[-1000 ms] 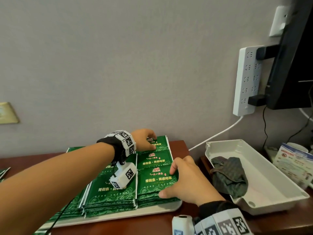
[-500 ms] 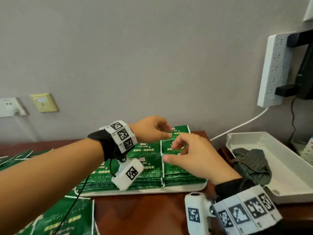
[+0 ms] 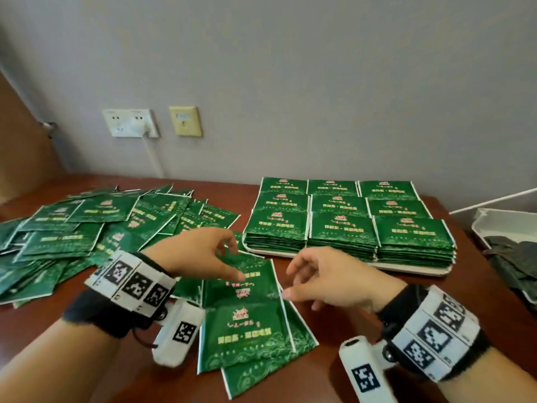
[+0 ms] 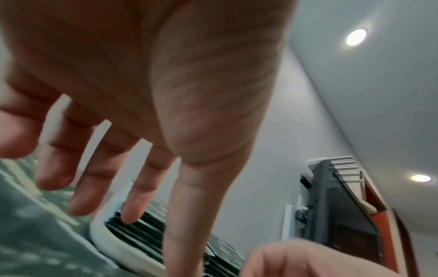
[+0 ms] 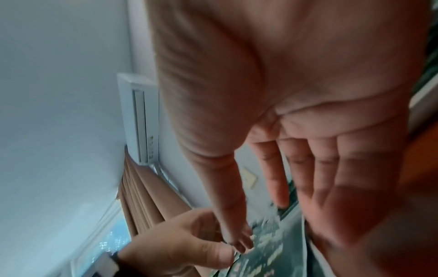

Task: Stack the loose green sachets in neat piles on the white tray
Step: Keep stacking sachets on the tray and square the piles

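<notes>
Left hand (image 3: pixel 200 254) low over a few overlapping green sachets (image 3: pixel 247 321) on the brown table (image 3: pixel 357 367), fingers spread and only loosely bent, nothing gripped; thumb tip (image 3: pixel 236 276) on or just above the top sachet, contact not clear. Same spread fingers (image 4: pixel 140 191) plain in the left wrist view. Right hand (image 3: pixel 337 280) just to the right of that small overlap, also open, fingers fanned and relaxed, thumb tip at the white right edge of the top sachet, holding nothing. Flat open palm (image 5: pixel 331 159) in the right wrist view.

Beyond both hands and a little to the right, white tray (image 3: pixel 406 269) carrying neat stacks (image 3: pixel 343 228) of sachets in three columns, well apart from the fingertips. To the left of the left hand, a wide scatter of loose sachets (image 3: pixel 96 228) across the table. Far right of the right hand, a white bin (image 3: pixel 494 222) with dark cloth (image 3: pixel 514 257) inside. On the wall behind, a white socket plate (image 3: pixel 130 122) and a yellow plate (image 3: pixel 185 121).
</notes>
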Tool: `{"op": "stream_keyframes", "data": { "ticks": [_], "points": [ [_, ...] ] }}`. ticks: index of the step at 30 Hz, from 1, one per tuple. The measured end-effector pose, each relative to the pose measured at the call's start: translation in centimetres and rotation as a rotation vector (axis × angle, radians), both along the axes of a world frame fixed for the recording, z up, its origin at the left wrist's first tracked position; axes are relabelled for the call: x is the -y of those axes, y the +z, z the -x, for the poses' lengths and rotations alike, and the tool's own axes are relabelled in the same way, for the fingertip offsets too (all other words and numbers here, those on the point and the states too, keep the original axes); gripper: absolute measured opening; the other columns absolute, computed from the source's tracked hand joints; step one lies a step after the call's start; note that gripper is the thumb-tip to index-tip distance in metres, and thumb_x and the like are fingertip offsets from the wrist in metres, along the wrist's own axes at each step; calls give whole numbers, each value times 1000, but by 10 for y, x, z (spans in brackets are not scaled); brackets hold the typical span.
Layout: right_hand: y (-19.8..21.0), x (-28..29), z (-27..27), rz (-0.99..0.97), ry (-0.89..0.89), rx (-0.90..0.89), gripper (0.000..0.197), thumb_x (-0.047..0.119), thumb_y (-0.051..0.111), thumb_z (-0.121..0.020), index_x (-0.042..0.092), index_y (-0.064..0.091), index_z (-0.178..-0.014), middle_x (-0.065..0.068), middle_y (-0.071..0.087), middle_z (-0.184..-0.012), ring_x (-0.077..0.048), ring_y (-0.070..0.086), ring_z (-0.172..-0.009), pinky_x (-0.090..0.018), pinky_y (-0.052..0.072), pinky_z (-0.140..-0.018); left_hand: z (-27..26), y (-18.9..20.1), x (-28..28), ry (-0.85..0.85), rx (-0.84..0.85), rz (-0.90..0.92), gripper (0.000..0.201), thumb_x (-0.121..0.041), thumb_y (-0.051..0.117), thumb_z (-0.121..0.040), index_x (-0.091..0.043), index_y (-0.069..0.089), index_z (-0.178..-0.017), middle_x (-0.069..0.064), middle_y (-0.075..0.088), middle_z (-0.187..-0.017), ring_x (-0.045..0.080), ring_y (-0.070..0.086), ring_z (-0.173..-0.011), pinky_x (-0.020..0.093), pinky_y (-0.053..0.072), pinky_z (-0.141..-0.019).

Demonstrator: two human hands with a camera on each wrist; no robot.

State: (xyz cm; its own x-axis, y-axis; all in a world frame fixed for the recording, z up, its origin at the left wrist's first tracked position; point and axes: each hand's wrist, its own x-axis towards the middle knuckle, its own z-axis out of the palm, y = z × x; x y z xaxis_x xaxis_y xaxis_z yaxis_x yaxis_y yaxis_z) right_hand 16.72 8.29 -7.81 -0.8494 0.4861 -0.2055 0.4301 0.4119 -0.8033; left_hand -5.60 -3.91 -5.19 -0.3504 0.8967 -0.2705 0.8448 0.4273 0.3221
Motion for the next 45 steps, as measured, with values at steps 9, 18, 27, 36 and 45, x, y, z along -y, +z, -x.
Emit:
{"op": "stream_keyframes", "data": {
  "ticks": [9, 18, 27, 36, 45],
  "points": [
    [-9, 26, 13, -202, -29, 258, 69, 50, 94, -57, 31, 55, -111, 3, 65, -94, -9, 62, -72, -28, 50, -62, 23, -31, 20, -11, 185, -11, 57, -43, 88, -69, -30, 57, -114, -11, 65, -118, 13, 62, -102, 41, 49, -100],
    [-2, 27, 7, -395, 110, 449, 39, 52, 83, -74, 16, 72, -80, 7, 62, -65, 0, 47, -54, -26, 41, -59, 51, -48, 28, -46, 609, -290, 14, -27, 79, -82, -28, 65, -82, 3, 66, -80, 16, 57, -69, 32, 49, -71],
    [-17, 20, -33, 396, -294, -90, 25, -4, 71, -86, 11, 54, -76, -22, 49, -71, -12, 29, -43, -18, 21, -37, 40, -46, 21, 401, 1210, -739, 24, -4, 51, -97, -20, 61, -114, 17, 72, -87, 24, 69, -68, 34, 56, -54],
    [-15, 13, -43, 222, -407, -266, 50, -5, 67, -89, 31, 60, -123, -3, 71, -79, -25, 70, -67, -29, 45, -50, 37, -45, 27, 212, 1039, -585, 65, -44, 96, -51, -29, 73, -110, 6, 73, -114, 28, 72, -96, 43, 61, -73],
    [-19, 12, -43, -21, -419, -386, 35, 2, 83, -76, 25, 73, -101, -1, 76, -79, -15, 60, -60, -19, 48, -60, 13, -41, 34, -123, 821, -329, 72, 12, 86, -63, -39, 69, -112, 4, 74, -112, 26, 73, -99, 40, 60, -85]
  ]
}}
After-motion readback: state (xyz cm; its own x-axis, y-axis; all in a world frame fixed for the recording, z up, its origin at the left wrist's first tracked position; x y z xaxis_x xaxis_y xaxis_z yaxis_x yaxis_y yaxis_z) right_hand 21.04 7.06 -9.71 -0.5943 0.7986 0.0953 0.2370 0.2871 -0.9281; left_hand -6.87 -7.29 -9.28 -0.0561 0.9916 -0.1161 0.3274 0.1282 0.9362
